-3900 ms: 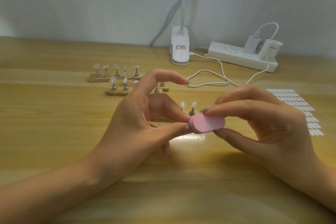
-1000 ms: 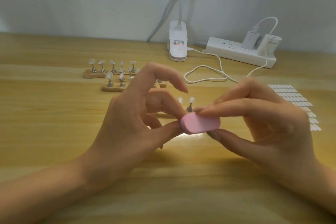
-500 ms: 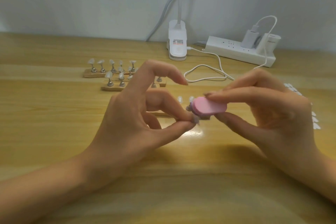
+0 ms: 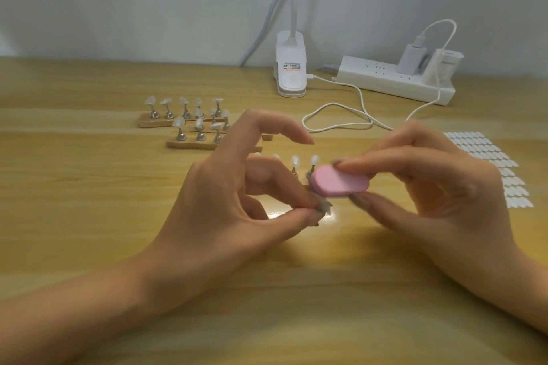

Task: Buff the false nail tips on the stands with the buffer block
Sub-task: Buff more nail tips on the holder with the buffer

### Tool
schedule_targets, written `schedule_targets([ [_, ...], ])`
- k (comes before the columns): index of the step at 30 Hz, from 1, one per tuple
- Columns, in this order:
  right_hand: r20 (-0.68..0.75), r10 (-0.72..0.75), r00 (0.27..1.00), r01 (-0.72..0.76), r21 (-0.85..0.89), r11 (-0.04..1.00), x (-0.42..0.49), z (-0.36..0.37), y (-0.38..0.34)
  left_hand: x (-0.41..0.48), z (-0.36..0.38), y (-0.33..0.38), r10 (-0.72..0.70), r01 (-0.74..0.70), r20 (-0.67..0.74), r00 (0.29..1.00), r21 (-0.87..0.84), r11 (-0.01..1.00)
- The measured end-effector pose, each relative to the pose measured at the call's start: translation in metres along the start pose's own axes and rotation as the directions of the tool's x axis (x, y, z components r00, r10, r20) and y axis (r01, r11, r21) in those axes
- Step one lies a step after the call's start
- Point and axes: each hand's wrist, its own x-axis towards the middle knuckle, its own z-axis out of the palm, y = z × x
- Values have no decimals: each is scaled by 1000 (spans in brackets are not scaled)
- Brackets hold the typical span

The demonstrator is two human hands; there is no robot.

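Note:
My right hand point(image 4: 433, 187) grips a pink oval buffer block point(image 4: 339, 184) between thumb and fingers, just above the table's middle. My left hand point(image 4: 237, 204) pinches a small clear nail tip on its stand point(image 4: 324, 206) between thumb and middle finger, index finger raised. The block sits just above and to the right of that tip, close to it. Behind my fingers stands a wooden base with upright nail tips point(image 4: 304, 161), partly hidden. Two more wooden bases with several nail tips point(image 4: 189, 127) lie farther back on the left.
A white clip lamp point(image 4: 291, 68) and a white power strip point(image 4: 397, 80) with plugged chargers stand at the back by the wall. A white cable point(image 4: 341, 118) loops across the table. A sheet of spare nail tips point(image 4: 489, 166) lies at the right.
The buffer block has slid back and forth over the pinched nail tip; now it sits slightly above and right of it. My left hand has held its pinch in place.

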Motion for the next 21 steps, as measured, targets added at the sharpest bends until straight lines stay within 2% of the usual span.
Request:
schedule_targets([
  [9,76,-52,996,57,-73,996,2,3,-3,2,0,-2,-21,22,15,1000,-62,998],
  [12,35,-12,999,14,-62,998,2,1,-2,3,-1,-2,-41,41,4,999,-79,996],
  [15,87,-49,995,55,-71,996,3,3,-2,3,-1,-2,-35,36,5,999,-87,996],
  [18,36,-6,999,9,-57,998,3,2,-2,4,-1,-2,-44,44,-2,999,-106,993],
  [21,76,-50,996,56,-77,995,3,3,-2,3,0,-2,-28,28,2,1000,-92,995],
])
